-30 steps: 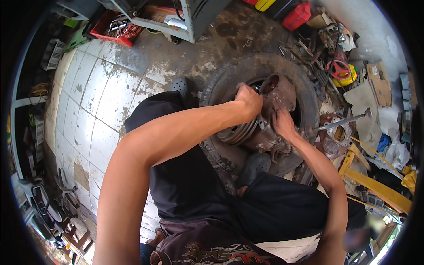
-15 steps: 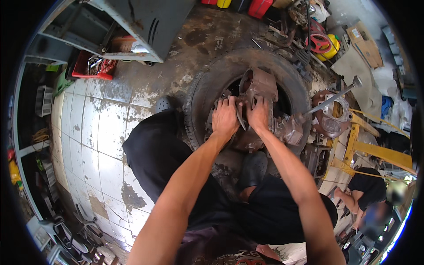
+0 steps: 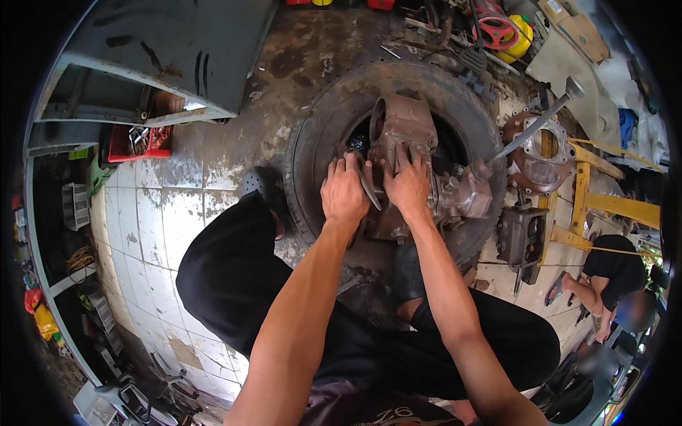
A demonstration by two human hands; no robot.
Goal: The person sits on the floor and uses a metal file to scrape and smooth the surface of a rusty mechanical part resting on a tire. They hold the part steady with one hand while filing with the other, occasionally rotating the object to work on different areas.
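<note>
A brown metal gearbox housing (image 3: 406, 119), with a round opening at its far end, rests on a tyre (image 3: 312, 135) lying flat on the floor. On the left side of the housing, my left hand (image 3: 344, 193) is closed around a thin, curved grey metal piece (image 3: 369, 189) that sticks out past the thumb. The rest of that piece is hidden under the fingers. My right hand (image 3: 408, 186) lies on top of the housing, fingers stretched forward and thumb apart. To its right, a long shift lever (image 3: 533, 129) slants up from the housing.
Right of the tyre are another round casing (image 3: 543, 153), a metal block (image 3: 515, 234) and a yellow frame (image 3: 618, 207). A grey metal cabinet (image 3: 170, 50) and a red tool tray (image 3: 138, 145) stand at far left. Another person (image 3: 614, 266) crouches at right.
The whole view has shifted, so the tyre and housing sit slightly higher and more to the left. My hands stay on the housing, with the right hand's fingers stretched further forward.
</note>
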